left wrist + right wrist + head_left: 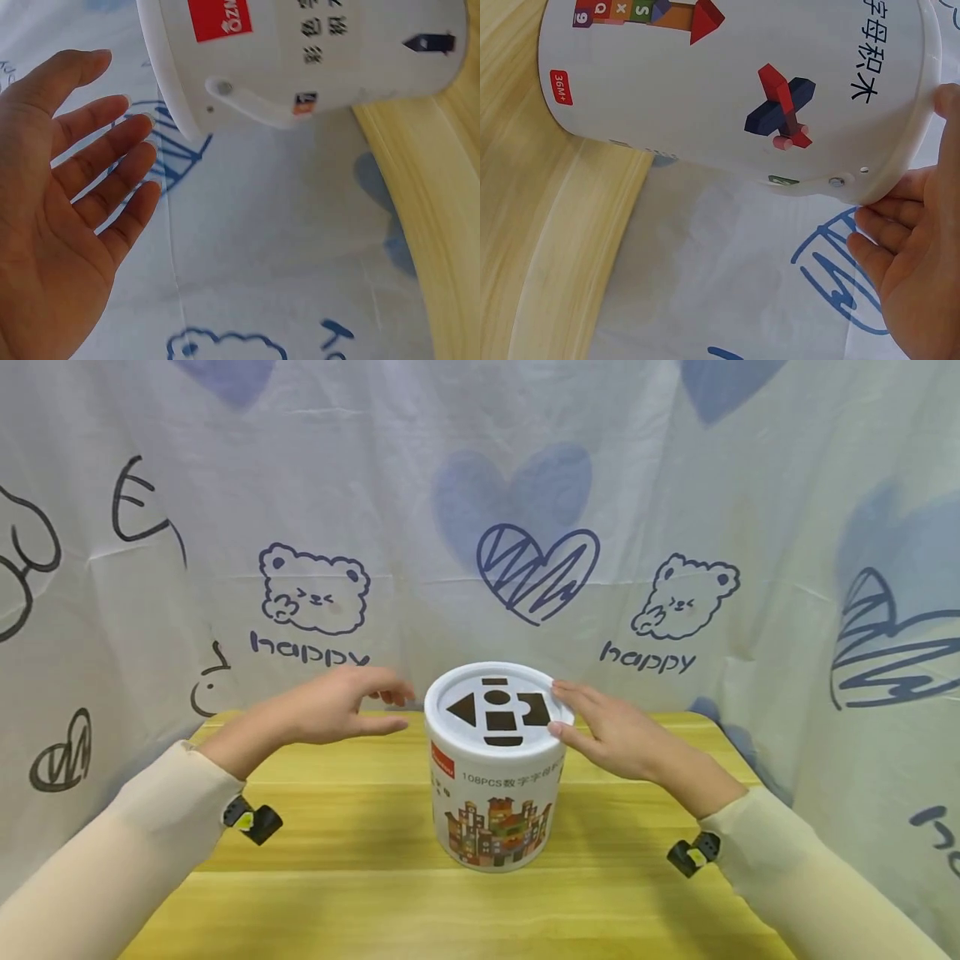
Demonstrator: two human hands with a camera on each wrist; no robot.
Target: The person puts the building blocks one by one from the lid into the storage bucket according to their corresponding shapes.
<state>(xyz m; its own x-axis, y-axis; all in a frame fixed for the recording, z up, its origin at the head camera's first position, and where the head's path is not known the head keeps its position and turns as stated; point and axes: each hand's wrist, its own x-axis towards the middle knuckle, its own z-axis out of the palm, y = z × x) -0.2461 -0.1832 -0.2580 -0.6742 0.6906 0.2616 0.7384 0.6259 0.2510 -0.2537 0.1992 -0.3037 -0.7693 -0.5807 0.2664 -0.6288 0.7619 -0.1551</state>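
Note:
A white block bucket (pixel 495 768) stands upright on the table, its side printed with a building-block castle and "108PCS". Its white lid (pixel 467 739) has several dark shape cut-outs, among them a triangle, a circle and a square. To the left of the lid, my left hand (pixel 341 706) is held apart from it, fingers loosely bent and nothing in them. My right hand (pixel 618 735) touches the lid's right rim with thumb and fingertips, the fingers nearly straight. The left wrist view shows the bucket's handle (pixel 259 105) hanging at its side.
The yellow wood-grain table (pixel 360 893) carries the bucket near its middle. Behind and on both sides hangs a white curtain (pixel 420 610) with hearts, bears and "happy" printed on it. Each wrist wears a small black camera mount (pixel 255 821).

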